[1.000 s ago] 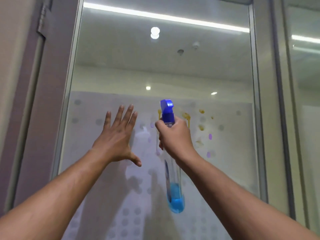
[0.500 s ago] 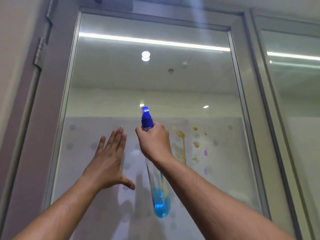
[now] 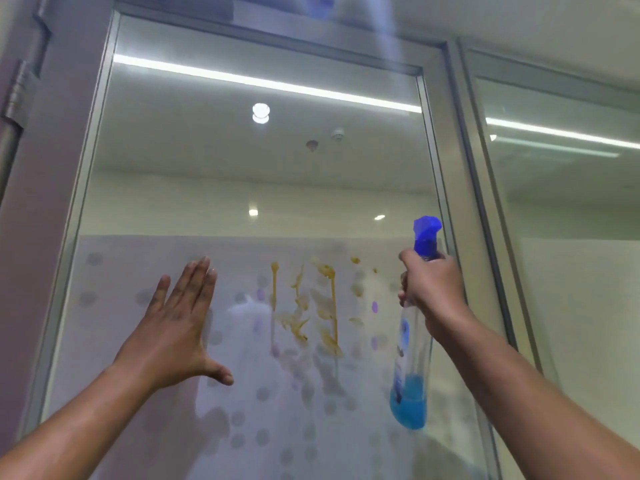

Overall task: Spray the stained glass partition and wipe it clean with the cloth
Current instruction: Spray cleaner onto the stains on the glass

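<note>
The glass partition (image 3: 242,161) fills the view, clear above and frosted with grey dots below. Yellow-brown stains (image 3: 320,303) run down its frosted middle in several streaks and splashes. My right hand (image 3: 433,289) grips the neck of a clear spray bottle (image 3: 410,386) with a blue nozzle and a little blue liquid at the bottom, held to the right of the stains. A faint mist hangs between the nozzle side and the stains. My left hand (image 3: 176,323) is flat and empty, fingers up, at the glass left of the stains. No cloth is in view.
A grey metal frame (image 3: 450,202) borders the pane on the right, with a second glass pane (image 3: 561,237) beyond it. A mauve door edge with a hinge (image 3: 15,95) stands at the left. Ceiling lights show through the glass.
My right hand has carried the spray bottle to the right, uncovering the stains. The view has tilted upward. My left hand stays flat at the glass.
</note>
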